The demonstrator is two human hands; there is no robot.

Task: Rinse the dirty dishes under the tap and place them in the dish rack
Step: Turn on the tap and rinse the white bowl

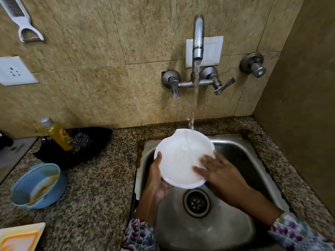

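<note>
Your left hand (157,173) gripped the left rim of the white bowl (178,156), held tilted over the sink (241,147) under the tap (198,38), so the stream struck its far side. Your right hand (216,172) lay flat, fingers straight, on the near-right rim. No dish rack showed, and the left fingers behind the bowl were hidden.

A bowl (183,160) sits over the sink (235,151), below the tap (198,37). Left of the sink, on the worktop (101,187): a bottle (58,134), a stacked bowl (36,185), a plate (20,236).
</note>
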